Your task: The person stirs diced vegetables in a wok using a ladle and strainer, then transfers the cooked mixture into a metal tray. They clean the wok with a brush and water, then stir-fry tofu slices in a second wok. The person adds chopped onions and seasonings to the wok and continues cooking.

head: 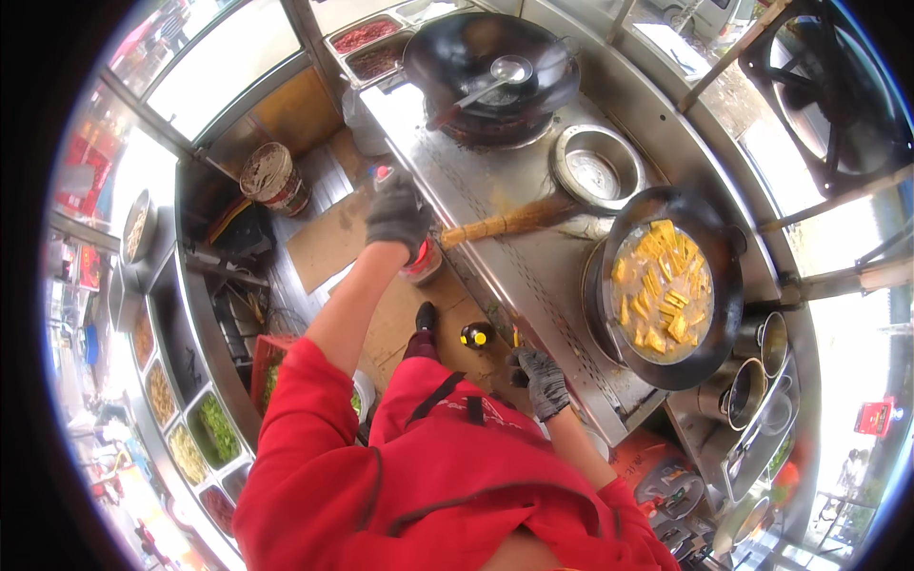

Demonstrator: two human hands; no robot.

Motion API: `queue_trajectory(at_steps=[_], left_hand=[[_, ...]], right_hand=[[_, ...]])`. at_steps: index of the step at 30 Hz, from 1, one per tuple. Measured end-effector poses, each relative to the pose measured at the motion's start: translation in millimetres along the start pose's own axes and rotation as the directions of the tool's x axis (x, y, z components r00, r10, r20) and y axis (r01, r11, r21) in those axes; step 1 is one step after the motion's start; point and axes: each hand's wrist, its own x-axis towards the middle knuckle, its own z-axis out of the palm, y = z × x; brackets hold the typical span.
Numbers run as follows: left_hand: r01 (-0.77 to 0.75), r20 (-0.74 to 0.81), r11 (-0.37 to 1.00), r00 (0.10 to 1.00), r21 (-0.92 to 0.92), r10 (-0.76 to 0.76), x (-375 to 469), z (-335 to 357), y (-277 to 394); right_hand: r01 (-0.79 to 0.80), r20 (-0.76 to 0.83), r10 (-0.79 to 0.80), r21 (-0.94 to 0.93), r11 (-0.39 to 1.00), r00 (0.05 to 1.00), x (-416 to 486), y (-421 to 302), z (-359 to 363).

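Observation:
My left hand (pixel 398 214), in a dark knit glove, is closed around something with a red cap (pixel 383 172), apparently a bottle. Just below it shows a clear container with red parts (pixel 426 263); whether it is the same object is unclear. At the stove's front edge my right hand (pixel 540 382), gloved in grey knit, has curled fingers near a small yellow item (pixel 516 335); its grip is hard to make out. On the right burner, a wok (pixel 725 285) holds yellow strips (pixel 668 285) in bubbling liquid. A ladle (pixel 510 69) lies in the rear wok (pixel 457 43).
A bamboo wok brush (pixel 500 221) and a round metal pot (pixel 598 168) are on the steel stove top (pixel 493 178). A dark bottle with a yellow cap (pixel 477 335) stands on the floor. Food trays (pixel 218 428) line the left side; a bucket (pixel 270 175) stands beyond.

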Motion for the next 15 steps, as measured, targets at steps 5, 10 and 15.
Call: queue_trajectory(at_steps=[5, 10, 15], left_hand=[[0.070, 0.225, 0.987, 0.974, -0.145, -0.036, 218.1, 28.7, 15.7], [0.435, 0.703, 0.714, 0.702, -0.549, 0.113, 270.3, 41.8, -21.3], [0.703, 0.726, 0.186, 0.646, -0.687, 0.236, 203.0, 25.7, -56.0]], right_hand=[[0.147, -0.085, -0.162, -0.166, 0.975, 0.983, 96.0, -51.2, 85.6], [0.493, 0.195, -0.539, -0.718, 0.491, 0.820, 179.4, -106.9, 144.8], [0.199, -0.221, -0.172, 0.103, 0.975, 0.960, 274.0, -205.5, 177.3]])
